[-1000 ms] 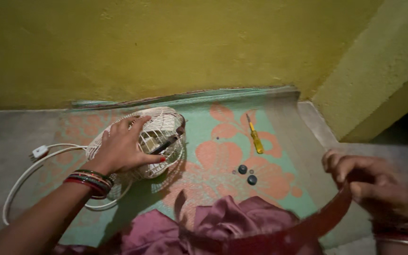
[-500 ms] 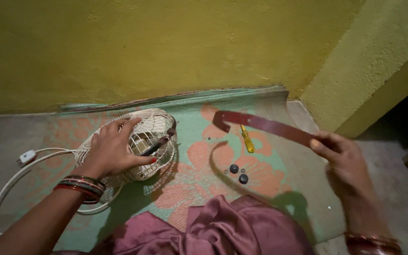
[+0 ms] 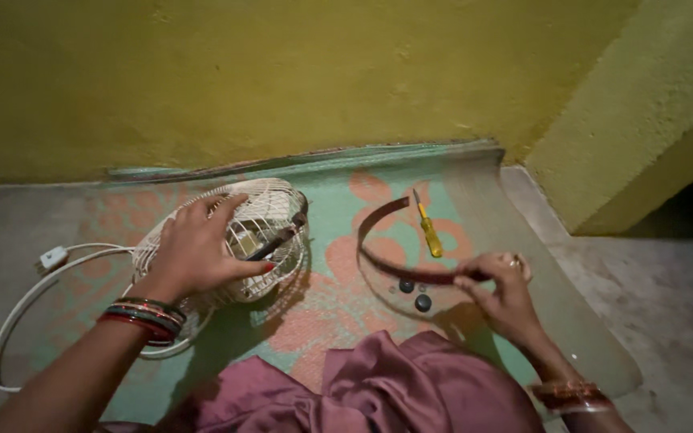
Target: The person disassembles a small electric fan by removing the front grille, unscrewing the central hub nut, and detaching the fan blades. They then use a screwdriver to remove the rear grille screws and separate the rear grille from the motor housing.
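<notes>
White cord (image 3: 18, 309) is trailing beside the wire fan cage (image 3: 242, 232), where her left hand (image 3: 198, 252) is resting, fingers spread. Her right hand (image 3: 499, 293) is pinching a curved maroon strip (image 3: 387, 256), perhaps a blade, now lowered onto the mat (image 3: 330, 313); it could scatter the dark knobs (image 3: 415, 294).

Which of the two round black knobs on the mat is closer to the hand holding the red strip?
The upper black knob, right under the red strip, is closer to the right hand; the lower knob sits nearer the cloth.
</notes>
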